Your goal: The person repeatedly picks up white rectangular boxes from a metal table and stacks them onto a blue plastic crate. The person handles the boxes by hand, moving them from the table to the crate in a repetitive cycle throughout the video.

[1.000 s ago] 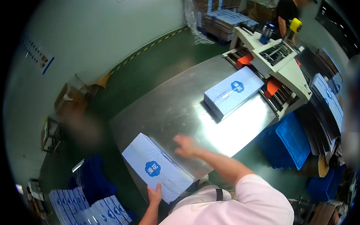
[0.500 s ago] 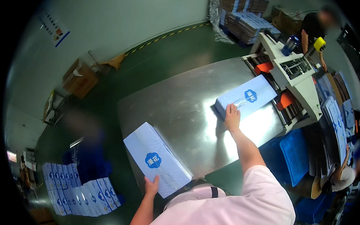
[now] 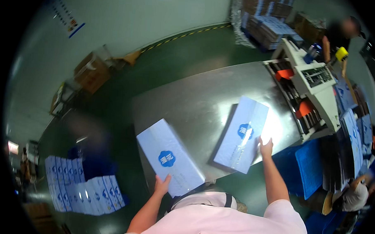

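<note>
Two long white-blue cartons with blue emblems lie on a metal table. The left carton (image 3: 160, 138) is tilted away to the left, its near end at the table's front edge. My left hand (image 3: 162, 184) grips its near left side, thumb over the top and fingers along the side. To the right, the second carton (image 3: 249, 115) slants up and right, clear tape along its top. My right hand (image 3: 266, 148) is against its right side, thumb at the edge and fingers apart. The fingers' undersides are hidden.
The bare metal table (image 3: 188, 94) ends at a carton-sealing machine (image 3: 316, 88) with rollers and orange guides. Blue crates (image 3: 305, 162) stand right of the table. Stacked white-blue cartons (image 3: 85, 192) are on the floor at left. A person (image 3: 343, 33) stands behind the machine.
The right carton has come away from the machine toward me and turned to point more away from me. My right hand moved from its top to its right side. The left hand stays on its carton.
</note>
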`<state>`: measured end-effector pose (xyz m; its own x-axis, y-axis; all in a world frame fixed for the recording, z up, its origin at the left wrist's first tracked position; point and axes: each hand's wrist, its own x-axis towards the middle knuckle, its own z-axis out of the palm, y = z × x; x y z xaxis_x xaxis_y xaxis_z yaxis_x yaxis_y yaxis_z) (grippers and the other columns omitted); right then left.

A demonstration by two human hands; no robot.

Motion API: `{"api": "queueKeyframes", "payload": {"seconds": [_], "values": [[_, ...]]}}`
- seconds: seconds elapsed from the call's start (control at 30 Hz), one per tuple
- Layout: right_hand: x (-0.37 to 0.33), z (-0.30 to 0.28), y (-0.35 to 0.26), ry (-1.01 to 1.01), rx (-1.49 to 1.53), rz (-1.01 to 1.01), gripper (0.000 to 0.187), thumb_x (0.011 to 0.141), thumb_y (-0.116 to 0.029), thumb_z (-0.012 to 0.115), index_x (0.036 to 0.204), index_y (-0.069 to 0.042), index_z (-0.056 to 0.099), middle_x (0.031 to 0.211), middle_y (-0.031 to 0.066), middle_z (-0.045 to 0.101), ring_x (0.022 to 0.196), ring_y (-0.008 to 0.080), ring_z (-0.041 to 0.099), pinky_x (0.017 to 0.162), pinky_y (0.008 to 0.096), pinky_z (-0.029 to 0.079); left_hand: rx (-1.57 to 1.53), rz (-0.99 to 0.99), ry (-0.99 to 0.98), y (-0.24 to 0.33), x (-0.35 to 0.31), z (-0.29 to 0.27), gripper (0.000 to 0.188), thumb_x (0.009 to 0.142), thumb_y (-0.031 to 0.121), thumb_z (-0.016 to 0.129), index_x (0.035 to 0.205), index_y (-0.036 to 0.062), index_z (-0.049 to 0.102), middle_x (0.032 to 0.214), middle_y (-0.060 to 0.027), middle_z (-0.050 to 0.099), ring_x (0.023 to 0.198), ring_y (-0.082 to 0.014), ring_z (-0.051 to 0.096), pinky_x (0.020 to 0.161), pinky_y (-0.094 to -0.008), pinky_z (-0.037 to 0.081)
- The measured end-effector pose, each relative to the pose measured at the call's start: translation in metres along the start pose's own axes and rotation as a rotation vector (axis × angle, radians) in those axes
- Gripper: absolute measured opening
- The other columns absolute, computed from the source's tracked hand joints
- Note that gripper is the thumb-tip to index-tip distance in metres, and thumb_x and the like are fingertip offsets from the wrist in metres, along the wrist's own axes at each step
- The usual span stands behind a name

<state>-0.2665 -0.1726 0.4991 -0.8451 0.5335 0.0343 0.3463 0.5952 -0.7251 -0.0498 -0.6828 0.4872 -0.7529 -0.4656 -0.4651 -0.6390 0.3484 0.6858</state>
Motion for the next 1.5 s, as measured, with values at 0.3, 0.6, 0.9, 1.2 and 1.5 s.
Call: {"api": "queueKeyframes", "payload": {"seconds": [0.3,0.6,0.9,1.2,1.5], "values": [[-0.004,0.08,-0.054,-0.615,0.469,0.043,0.065,0.08,-0.027,0.076,0.13,0.0,0.045,0.115,0.0141,0.062,0.101,0.0218,0.061,0.088,0.0336,0.048,0.134,-0.042,0.016,0.014,-0.013,-0.011,0.084,0.079,0.057,0.064,0.129,-0.0054,0.038,0.125,-0.0269,0.055,0.115,-0.0391,0.055,0.097,-0.043,0.043],[-0.132,0.144,-0.138,-1.051,0.599,-0.073,0.076,0.084,-0.015,0.069,0.146,-0.003,0.026,0.132,0.0157,0.051,0.12,0.0225,0.051,0.101,0.0341,0.04,0.134,0.005,0.042,-0.027,0.001,-0.058,0.088,0.083,0.047,0.065,0.139,-0.0071,0.023,0.125,-0.0279,0.054,0.115,-0.0396,0.054,0.096,-0.042,0.044],[-0.21,0.13,-0.134,-1.111,0.613,-0.085,0.077,0.086,-0.016,0.065,0.148,-0.004,0.022,0.138,0.0187,0.045,0.126,0.0267,0.045,0.105,0.036,0.035,0.149,-0.036,0.279,-0.067,-0.008,-0.088,0.082,0.088,0.043,0.059,0.144,-0.0015,0.02,0.133,-0.0299,0.046,0.117,-0.0425,0.051,0.097,-0.0437,0.042],[-0.229,0.106,-0.123,-1.093,0.452,-0.063,0.082,0.085,-0.015,0.067,0.149,0.0,0.018,0.142,0.0185,0.04,0.129,0.0246,0.041,0.107,0.0344,0.034,0.133,-0.055,0.254,-0.061,-0.007,-0.091,0.082,0.087,0.043,0.06,0.145,0.0002,0.021,0.134,-0.0301,0.043,0.119,-0.043,0.048,0.099,-0.0444,0.041],[-0.228,0.11,-0.123,-1.102,0.437,-0.109,0.078,0.086,-0.014,0.064,0.149,-0.001,0.019,0.142,0.02,0.04,0.129,0.0264,0.042,0.106,0.0344,0.034,0.116,0.023,0.273,-0.064,-0.001,-0.093,0.082,0.088,0.043,0.06,0.145,0.0007,0.02,0.133,-0.0312,0.043,0.117,-0.0447,0.049,0.097,-0.0459,0.042]]}}
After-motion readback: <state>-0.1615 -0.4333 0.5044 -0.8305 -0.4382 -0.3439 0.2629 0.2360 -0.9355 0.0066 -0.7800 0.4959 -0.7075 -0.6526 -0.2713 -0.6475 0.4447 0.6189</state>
